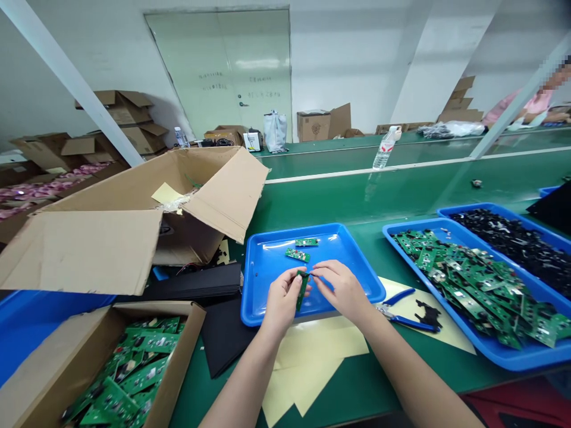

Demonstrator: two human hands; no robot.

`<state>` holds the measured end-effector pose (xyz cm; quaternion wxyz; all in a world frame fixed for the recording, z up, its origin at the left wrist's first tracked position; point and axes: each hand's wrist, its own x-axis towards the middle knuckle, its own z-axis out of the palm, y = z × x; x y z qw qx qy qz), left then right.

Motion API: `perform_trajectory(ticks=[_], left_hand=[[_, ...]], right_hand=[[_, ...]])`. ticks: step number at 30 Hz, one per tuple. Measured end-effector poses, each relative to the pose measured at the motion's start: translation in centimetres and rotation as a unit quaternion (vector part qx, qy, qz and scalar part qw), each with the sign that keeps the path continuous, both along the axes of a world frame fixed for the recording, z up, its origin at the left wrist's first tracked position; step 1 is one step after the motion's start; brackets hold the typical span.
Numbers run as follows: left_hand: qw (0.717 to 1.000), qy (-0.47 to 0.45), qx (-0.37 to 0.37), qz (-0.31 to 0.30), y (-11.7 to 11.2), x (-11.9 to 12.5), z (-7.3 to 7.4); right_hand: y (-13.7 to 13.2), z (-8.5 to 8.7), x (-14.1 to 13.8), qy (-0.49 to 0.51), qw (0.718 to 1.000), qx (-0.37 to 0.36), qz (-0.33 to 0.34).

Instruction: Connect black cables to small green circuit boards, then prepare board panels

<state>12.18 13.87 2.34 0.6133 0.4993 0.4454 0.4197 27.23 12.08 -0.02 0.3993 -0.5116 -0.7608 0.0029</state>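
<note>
My left hand [282, 300] grips a narrow green circuit board [302, 291] upright over the blue plastic tray [254, 279]. My right hand [341, 290] reaches in from the right, its fingertips at the board's top end, where a thin dark piece shows. Whether those fingers pinch anything is too small to tell. Two more small green circuit boards [306, 242] lie in the tray just beyond my hands. Blue-handled pliers [404, 318] rest on yellow paper [319, 351] to the right of the tray.
To the right, a blue tray [468, 285] holds many green circuit boards, and another [513, 238] holds black parts. At lower left, a cardboard box [178, 351] holds more boards. A large open carton [156, 220] rises at left. A person [521, 107] sits across the far bench.
</note>
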Motion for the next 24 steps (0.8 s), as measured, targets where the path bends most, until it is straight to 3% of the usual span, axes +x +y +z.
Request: perform_trajectory(ticks=[5,12,19,24], left_hand=[[1.000,0.003,-0.001,-0.003,0.07,-0.06,-0.09],[0.998,0.022,0.009,-0.066,-0.19,0.30,-0.60],[0.991,0.033,0.007,-0.131,-0.30,0.15,-0.17],[0.995,0.016,0.013,-0.095,-0.24,0.18,-0.23]], right_hand=[[-0.01,0.04,0.10,-0.001,1.000,0.018,-0.023],[0.05,-0.31,0.22,0.004,0.999,0.016,-0.030],[-0.19,-0.19,-0.26,0.045,0.998,0.044,-0.005],[-0.24,0.11,-0.51,0.078,0.997,0.016,-0.011]])
